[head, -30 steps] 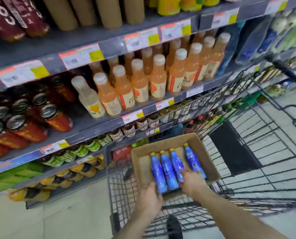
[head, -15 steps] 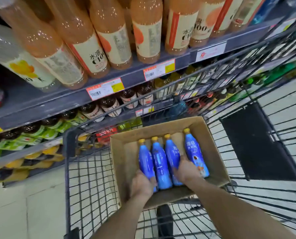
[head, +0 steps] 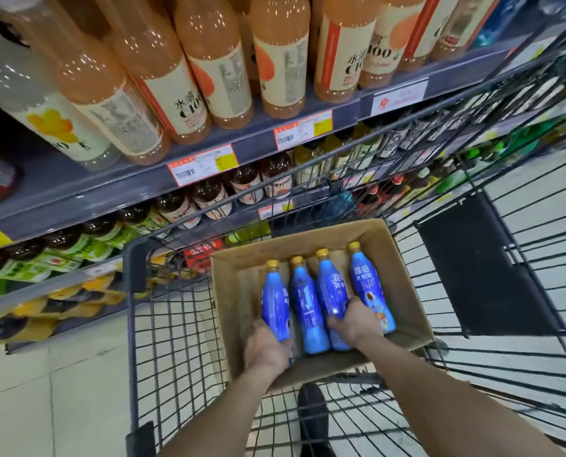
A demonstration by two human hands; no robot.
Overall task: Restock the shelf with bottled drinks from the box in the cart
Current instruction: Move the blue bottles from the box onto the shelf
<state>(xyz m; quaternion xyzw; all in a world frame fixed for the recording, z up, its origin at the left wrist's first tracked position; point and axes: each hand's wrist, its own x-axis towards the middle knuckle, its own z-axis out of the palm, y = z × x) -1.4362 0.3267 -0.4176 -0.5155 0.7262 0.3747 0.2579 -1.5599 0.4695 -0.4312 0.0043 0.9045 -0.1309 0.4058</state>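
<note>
Head: left hand (head: 268, 349) grips leftmost bottle (head: 275, 298), right hand (head: 357, 321) grips third bottle (head: 329, 285), in box (head: 406, 291).

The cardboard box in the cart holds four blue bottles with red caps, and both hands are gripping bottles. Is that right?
Not quite: the caps are yellow, not red. The head view shows the cardboard box in the cart holding four blue bottles with yellow caps, with the left hand and right hand gripping bottles.

Both bare forearms reached forward and down. The left hand (head: 268, 347) gripped the leftmost bottle (head: 275, 301) by its base; the right hand (head: 357, 321) curled round the third bottle (head: 331, 291) low down.
</note>
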